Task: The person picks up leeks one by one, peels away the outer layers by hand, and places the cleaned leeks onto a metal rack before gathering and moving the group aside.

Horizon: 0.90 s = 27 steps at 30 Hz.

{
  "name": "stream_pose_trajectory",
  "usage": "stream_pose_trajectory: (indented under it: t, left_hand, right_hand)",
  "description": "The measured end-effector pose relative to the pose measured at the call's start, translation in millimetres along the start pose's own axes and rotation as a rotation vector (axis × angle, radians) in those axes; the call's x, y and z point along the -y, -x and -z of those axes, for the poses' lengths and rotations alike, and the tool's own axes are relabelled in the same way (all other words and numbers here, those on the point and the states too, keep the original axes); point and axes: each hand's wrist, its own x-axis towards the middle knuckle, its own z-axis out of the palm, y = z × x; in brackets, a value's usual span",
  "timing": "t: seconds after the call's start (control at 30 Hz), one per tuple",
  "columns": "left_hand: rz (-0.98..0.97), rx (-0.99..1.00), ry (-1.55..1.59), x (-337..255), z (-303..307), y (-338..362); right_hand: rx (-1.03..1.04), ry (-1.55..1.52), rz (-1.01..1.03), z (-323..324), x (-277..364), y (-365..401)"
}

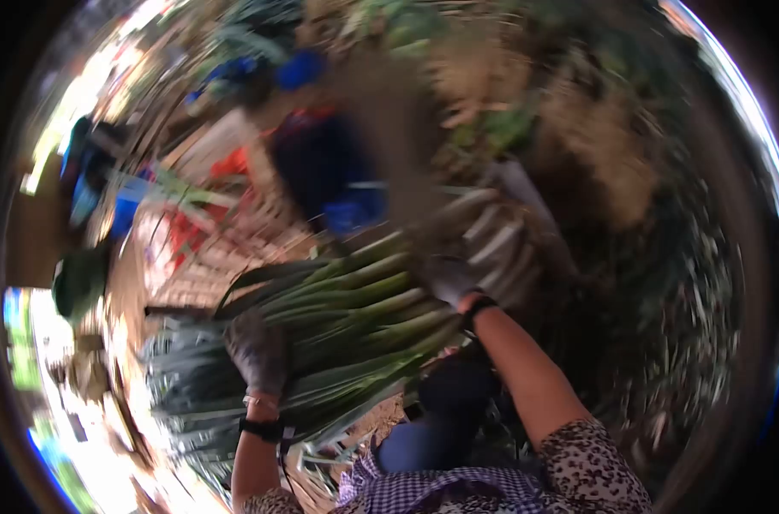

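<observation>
A large bunch of leeks (347, 313) lies across in front of me, green leaves to the left and pale stems to the right. My left hand (257, 349), in a grey glove, is closed on the leaves, with its fingertips partly hidden among them. Farther right, my right hand (448, 279), also gloved, grips the bunch near the pale stems. Motion blurs its fingers. Dark bands circle both wrists.
Beyond the leaves stands a pale woven basket (265, 210) with red material (227, 167) in it. A blurred dark-blue shape (317, 163) is behind the bunch. Loose greens (681, 343) cover the ground at right. A dark green hat-like shape (81, 283) shows at left.
</observation>
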Motion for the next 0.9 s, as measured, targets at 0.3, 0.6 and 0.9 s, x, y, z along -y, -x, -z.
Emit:
stream_pose_trajectory:
  t: [0.3,0.6,0.9]
  left_hand:
    - [-0.222,0.05,0.498,-96,107,-9]
    - [-1.359,0.442,0.939,-426,204,103]
    - [-1.344,0.971,0.748,-523,114,148]
  right_hand:
    - [-0.802,-0.472,-0.218,55,-60,216]
    - [-0.177,-0.097,-0.854,-152,-201,473]
    - [-1.053,-0.795,-1.014,-128,-475,486]
